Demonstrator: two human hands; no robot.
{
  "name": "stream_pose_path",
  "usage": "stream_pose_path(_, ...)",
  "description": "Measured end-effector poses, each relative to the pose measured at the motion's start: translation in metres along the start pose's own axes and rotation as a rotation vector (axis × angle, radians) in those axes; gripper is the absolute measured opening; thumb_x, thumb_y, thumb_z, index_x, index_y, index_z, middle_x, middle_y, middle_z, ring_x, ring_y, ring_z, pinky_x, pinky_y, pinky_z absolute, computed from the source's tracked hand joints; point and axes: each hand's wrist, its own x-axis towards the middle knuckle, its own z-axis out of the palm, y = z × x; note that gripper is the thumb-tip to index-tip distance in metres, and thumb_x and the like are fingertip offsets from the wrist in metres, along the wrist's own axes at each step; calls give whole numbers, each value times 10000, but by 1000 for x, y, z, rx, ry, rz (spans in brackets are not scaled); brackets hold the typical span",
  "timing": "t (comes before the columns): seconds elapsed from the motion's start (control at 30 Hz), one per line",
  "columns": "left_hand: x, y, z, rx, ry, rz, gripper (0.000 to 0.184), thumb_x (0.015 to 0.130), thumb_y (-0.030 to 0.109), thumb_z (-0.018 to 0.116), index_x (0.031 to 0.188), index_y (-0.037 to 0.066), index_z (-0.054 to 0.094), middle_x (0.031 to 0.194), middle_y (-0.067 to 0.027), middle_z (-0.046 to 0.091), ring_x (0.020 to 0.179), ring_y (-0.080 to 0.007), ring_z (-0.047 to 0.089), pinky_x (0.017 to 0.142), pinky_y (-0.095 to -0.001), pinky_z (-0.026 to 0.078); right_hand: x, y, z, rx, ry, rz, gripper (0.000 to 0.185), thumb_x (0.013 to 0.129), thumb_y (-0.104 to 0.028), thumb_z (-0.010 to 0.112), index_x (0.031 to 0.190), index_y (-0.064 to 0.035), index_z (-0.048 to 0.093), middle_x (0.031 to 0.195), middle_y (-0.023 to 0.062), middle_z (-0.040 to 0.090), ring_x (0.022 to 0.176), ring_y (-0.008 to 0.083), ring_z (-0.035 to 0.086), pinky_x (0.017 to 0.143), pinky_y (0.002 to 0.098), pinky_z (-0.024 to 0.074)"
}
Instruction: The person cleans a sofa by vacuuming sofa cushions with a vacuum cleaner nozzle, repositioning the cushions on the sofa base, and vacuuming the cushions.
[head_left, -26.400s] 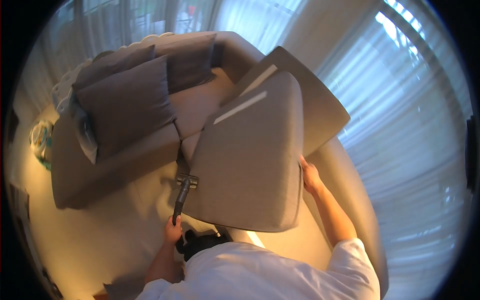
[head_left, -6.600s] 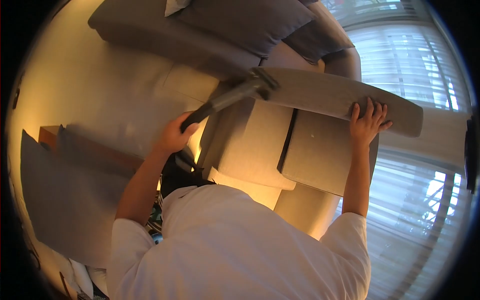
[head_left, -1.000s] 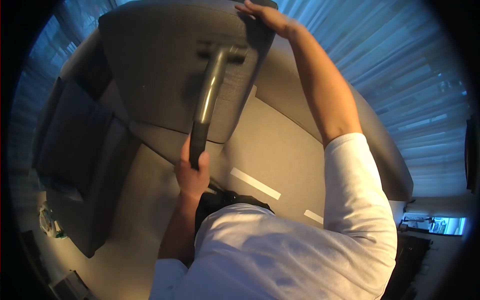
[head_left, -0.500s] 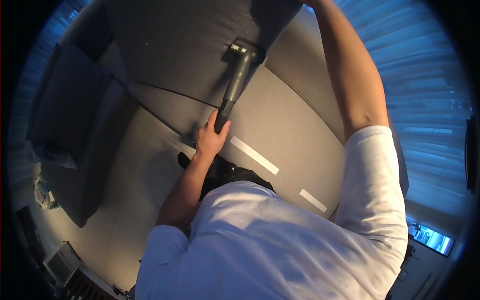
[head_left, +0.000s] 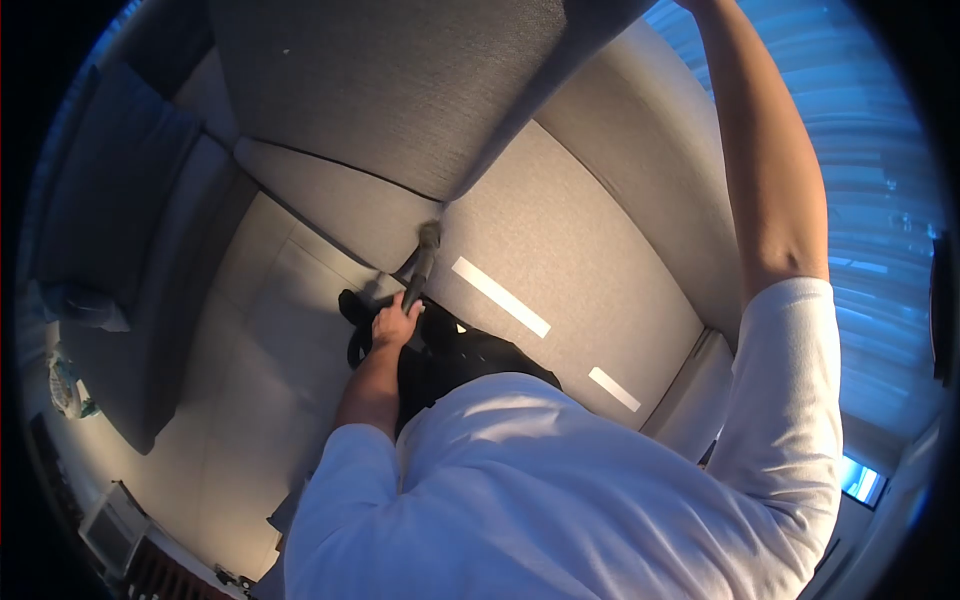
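Observation:
My left hand (head_left: 396, 324) is closed around the handle of a vacuum cleaner nozzle (head_left: 424, 262). The nozzle's head is at the seam between two grey seat sections, by the lower corner of a large grey cushion (head_left: 390, 95). That cushion stands raised above the sofa base (head_left: 560, 230). My right arm (head_left: 765, 150) stretches up past the cushion's right edge. Its hand lies beyond the top of the picture, so its fingers and whatever they touch are hidden.
Two white strips, a long one (head_left: 502, 298) and a short one (head_left: 614, 390), lie on the sofa base. A grey backrest (head_left: 640, 130) and blue-lit curtains (head_left: 860, 180) are on the right. At left are another sofa part (head_left: 115, 190) and pale floor (head_left: 235, 370).
My left hand has drawn the nozzle down off the raised cushion's face to the seam below. The right arm has shifted rightward in the view, and the cushion fills more of the top.

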Motion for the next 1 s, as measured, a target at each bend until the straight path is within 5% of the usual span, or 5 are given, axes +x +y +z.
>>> stream_pose_path(0.3,-79,98,-192,-571,441,488,566,945,396,695,1379,59,562,1061,-233,719,985,-443,706,821,-462,573,-6,2,1,84,34,-88,645,1042,-494,501,1520,-63,455,1476,225,526,1399,332,462,1166,412,354)
stream_pose_path(0.5,-74,213,-327,-1072,176,791,476,1056,423,535,1295,12,509,755,-40,580,586,-100,546,584,-258,469,16,13,-9,113,-15,-73,666,1037,-622,349,1461,-141,529,1522,170,426,1418,356,356,1200,474,276)
stream_pose_path(0.6,-35,213,-322,-1123,216,724,375,1083,394,492,1188,34,513,747,-35,568,595,-99,553,578,-263,479,8,13,-1,104,88,-76,612,1077,-520,371,1424,-43,536,1380,185,537,1274,285,500,1137,408,349)
stream_pose_path(0.8,-32,143,-286,-768,500,354,481,1005,386,638,1274,-11,600,818,-72,657,711,-142,636,682,-310,512,12,15,6,-105,104,62,713,1000,-681,380,1517,-195,447,1566,182,407,1472,385,350,1200,523,301)
stream_pose_path(1.0,-61,222,-332,-776,678,606,544,962,375,688,1332,-8,580,911,-162,725,854,-263,731,763,-376,553,19,-4,3,-230,64,85,777,958,-755,372,1548,-249,399,1576,232,360,1482,423,317,1205,554,275)
